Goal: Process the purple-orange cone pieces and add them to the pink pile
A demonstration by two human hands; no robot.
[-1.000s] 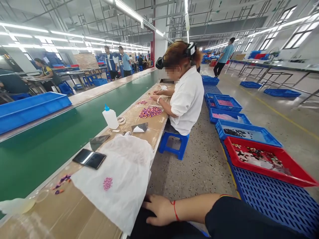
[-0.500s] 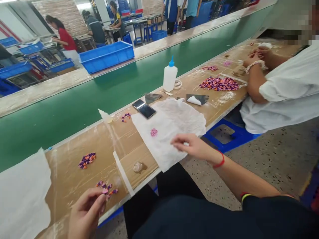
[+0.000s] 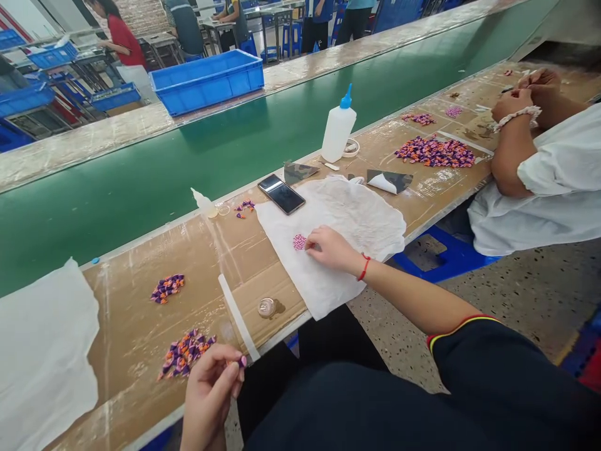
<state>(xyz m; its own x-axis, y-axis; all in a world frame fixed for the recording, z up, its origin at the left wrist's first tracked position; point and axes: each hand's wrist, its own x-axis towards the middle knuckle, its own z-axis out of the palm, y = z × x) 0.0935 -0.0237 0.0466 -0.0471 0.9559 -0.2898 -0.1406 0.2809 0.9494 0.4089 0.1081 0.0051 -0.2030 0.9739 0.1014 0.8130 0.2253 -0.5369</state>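
My left hand pinches a small purple and pink piece between thumb and fingertips, just off the front edge of the table. Beside it lies a pile of small purple, orange and pink pieces; a smaller pile of the same kind sits farther back. My right hand is over the white sheet, fingertips drawn together at the edge of a little heap of tiny pink bits. Whether a bit is between those fingertips I cannot make out. A small round clear dish stands between my hands.
A phone lies on the sheet's far corner. Behind it stand a white squeeze bottle and a small glue bottle. A green conveyor belt runs along the far side. At right a co-worker's hands work near a large pile.
My right hand has moved left and down to the pink heap. My left hand has shifted right, toward the table's edge, with the piece held, uncovering more of the pile. The view has tilted slightly.
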